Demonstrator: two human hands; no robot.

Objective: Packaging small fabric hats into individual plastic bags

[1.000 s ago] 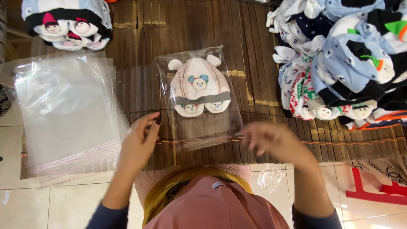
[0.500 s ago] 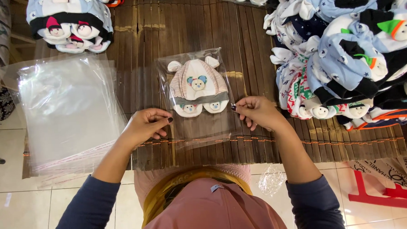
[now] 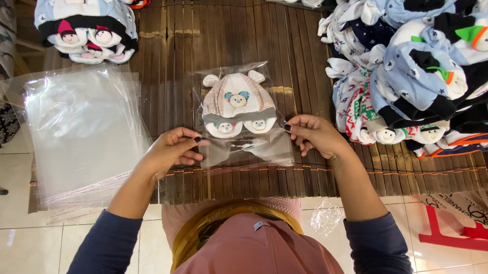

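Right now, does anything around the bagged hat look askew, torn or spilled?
Nothing stands out. The pink striped baby hat lies straight inside its clear plastic bag, which the left hand and right hand pinch at the sides. The stack of empty bags lies slightly fanned, not spilled.

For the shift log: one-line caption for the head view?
Both hands, left and right, pinch a clear bag holding a pink baby hat on a bamboo mat.

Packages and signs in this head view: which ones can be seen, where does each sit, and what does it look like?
Clear bag: mat centre, pinched by left hand and right hand; holds a cream, pink-striped baby hat.
Stack of empty clear bags: left of it, flat, rectangular.
Crumpled clear plastic: floor, lower right.
Red and white sign: floor, bottom right corner.
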